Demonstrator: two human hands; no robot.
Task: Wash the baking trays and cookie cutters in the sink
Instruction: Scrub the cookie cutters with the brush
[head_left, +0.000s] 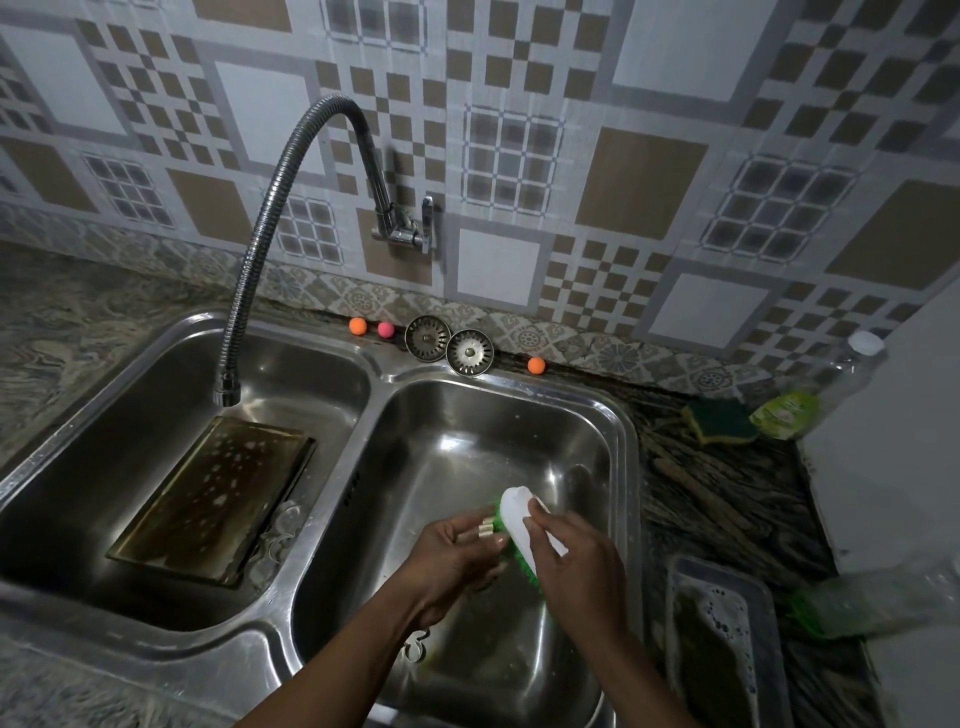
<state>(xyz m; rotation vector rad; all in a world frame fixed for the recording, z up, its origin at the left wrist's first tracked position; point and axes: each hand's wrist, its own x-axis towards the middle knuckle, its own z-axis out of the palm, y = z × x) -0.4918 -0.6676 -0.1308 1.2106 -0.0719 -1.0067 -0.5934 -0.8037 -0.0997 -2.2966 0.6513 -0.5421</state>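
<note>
Patterned tiles back a dark stone counter (727, 499) with a double steel sink (374, 374) set into it. Over the right basin, the left hand (457, 561) pinches a small metal cookie cutter (487, 530) between fingertips and thumb, holding it up so the bristles can reach it. The right hand (576, 566) is curled round a white-backed green scrub brush (519, 525), bristles turned toward the cutter, so scrubbing seems to be the step in hand.

A baking tray (218, 493) leans in the left basin under the flexible tap (291, 208), flecked with suds, probably waiting for a rinse; more cutters (280, 530) seem to lie by its lower edge, though they are hard to make out. A second soapy tray (722, 639) sits on the counter's right edge, beside a clear bag (878, 592).

Along the sink's back rim stand two strainer plugs (447, 343) and small coloured balls (358, 326). A sponge (719, 420) and a bottle (831, 384) sit at the counter's far right corner. Nothing blocks either basin.
</note>
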